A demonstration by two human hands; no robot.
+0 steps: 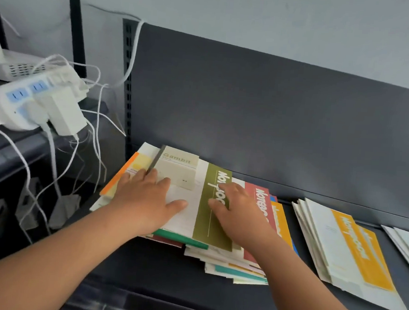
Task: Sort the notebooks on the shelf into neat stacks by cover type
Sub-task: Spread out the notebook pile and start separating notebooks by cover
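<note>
so the big mixed pile of thin paper-cover notebooks (218,257) sits on the dark grey metal shelf (157,267), left of centre. it's a mess: edges fanned out everywhere, and the lower ones stick out toward me.

what worries me is that the covers look slick and the pile is skewed, so if i drag the top white notebook with the olive green band (211,228) sideways, my guess is the ones under it ride along and fan out more. the small cream "gambit" notebook (178,170) lies loose at the back of the pile and could slide off behind. the ones sticking out in front are near the shelf lip, so a shove my way might tip them over. the sorted stack of white notebooks with orange-yellow bands (351,252) is just to the right and already leaning, so a careless bump from my right forearm would undo it. the white power strip (33,99) and its cables hang off to the left, apart from the pile.

pose: both forearms reach in from below, palms down. my left grip (144,199) is spread flat on the white part of the top cover, thumb out to the right and fingertips up by the gambit one, pressing rather than holding. my right grip (233,210) lies over the olive band with the fingers a bit bent. it looks like it's resting on it, not pinching, but i can't really tell if the fingertips have caught an edge.
</note>
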